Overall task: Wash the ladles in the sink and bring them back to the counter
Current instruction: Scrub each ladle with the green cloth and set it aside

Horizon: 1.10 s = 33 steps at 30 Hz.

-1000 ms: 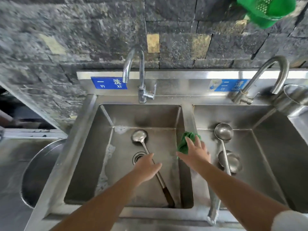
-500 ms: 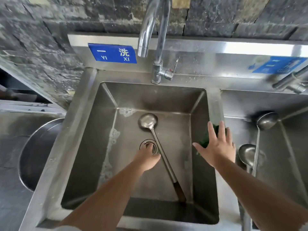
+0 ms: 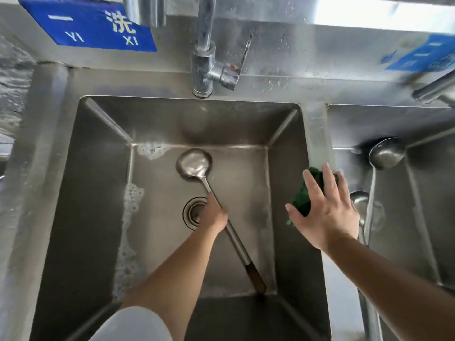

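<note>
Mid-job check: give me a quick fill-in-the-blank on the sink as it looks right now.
1. The left hand is on the handle of the ladle in the ____ basin.
2. The right hand presses a ____ scouring cloth on the divider.
3. The other basin holds ____ ladles.
4. The ladle's handle passes beside the round ____ in the basin floor.

Missing words: left; green; two; drain

— We've got a ladle [image 3: 197, 173] in the left basin [image 3: 98, 193], bowl toward the faucet [image 3: 203, 57], drain [image 3: 194, 212] just left of its handle.

— And in our right basin [image 3: 430, 193], two more ladles [image 3: 386, 153] lying side by side.
</note>
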Each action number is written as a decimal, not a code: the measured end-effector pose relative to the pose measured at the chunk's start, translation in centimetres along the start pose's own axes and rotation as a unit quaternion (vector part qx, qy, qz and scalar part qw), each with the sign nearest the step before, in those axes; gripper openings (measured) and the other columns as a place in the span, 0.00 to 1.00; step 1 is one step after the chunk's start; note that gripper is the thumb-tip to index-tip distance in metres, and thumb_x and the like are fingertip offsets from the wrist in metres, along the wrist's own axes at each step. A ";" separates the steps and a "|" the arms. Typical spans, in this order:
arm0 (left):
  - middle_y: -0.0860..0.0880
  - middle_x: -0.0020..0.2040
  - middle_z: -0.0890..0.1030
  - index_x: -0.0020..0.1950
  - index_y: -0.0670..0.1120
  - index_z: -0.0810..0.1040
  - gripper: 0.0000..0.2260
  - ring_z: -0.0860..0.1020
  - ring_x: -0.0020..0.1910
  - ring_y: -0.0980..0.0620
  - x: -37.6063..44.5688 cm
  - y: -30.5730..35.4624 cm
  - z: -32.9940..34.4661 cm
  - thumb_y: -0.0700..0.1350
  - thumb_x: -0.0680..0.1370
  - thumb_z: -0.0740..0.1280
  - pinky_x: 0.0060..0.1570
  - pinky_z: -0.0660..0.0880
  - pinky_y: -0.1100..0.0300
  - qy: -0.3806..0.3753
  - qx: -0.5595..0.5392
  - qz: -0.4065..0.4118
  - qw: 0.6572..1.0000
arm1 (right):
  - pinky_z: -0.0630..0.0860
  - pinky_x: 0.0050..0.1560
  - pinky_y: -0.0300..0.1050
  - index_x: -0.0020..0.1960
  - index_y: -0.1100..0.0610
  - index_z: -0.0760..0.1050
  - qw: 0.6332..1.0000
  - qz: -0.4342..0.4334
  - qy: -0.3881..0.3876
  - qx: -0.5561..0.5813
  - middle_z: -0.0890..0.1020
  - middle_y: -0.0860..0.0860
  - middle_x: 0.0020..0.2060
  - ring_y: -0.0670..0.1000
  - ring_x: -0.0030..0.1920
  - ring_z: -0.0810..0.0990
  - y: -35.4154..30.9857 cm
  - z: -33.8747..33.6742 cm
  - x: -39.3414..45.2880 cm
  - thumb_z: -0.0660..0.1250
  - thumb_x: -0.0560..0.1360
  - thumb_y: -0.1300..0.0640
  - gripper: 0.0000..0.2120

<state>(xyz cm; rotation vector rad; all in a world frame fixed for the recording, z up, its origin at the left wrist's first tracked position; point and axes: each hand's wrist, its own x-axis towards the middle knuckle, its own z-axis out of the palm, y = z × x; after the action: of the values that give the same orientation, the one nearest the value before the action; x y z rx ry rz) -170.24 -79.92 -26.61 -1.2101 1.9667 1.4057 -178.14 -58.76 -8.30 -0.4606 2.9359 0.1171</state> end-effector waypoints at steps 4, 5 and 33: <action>0.40 0.60 0.80 0.64 0.40 0.72 0.17 0.79 0.55 0.42 2.8 -0.4 0.4 0.46 0.77 0.65 0.54 0.75 0.53 0.019 -0.170 -0.119 0.978 | 0.71 0.64 0.62 0.75 0.44 0.59 1.000 -0.006 0.010 0.002 0.55 0.52 0.78 0.60 0.77 0.53 -0.2 0.0 0.0 0.63 0.70 0.35 0.36; 0.40 0.58 0.81 0.62 0.41 0.74 0.16 0.80 0.52 0.43 3.3 -0.4 0.6 0.47 0.78 0.64 0.51 0.76 0.53 0.000 -0.243 -0.146 0.959 | 0.72 0.62 0.62 0.75 0.44 0.60 1.000 -0.004 0.011 -0.001 0.56 0.52 0.77 0.61 0.77 0.54 -0.1 0.1 0.0 0.63 0.70 0.35 0.36; 0.48 0.34 0.75 0.48 0.44 0.73 0.08 0.67 0.24 0.54 -15.9 9.9 -14.8 0.45 0.82 0.59 0.23 0.64 0.62 -0.079 -0.193 0.085 0.974 | 0.58 0.70 0.63 0.75 0.42 0.55 0.997 0.061 -0.013 0.055 0.54 0.50 0.76 0.61 0.76 0.47 -0.6 -1.3 -1.3 0.60 0.71 0.34 0.35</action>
<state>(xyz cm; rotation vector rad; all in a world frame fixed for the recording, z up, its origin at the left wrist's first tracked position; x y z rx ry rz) -168.21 -86.04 -3.57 -1.0607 1.7731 1.9785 -176.91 -59.05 -6.79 -0.2618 2.9252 -0.0219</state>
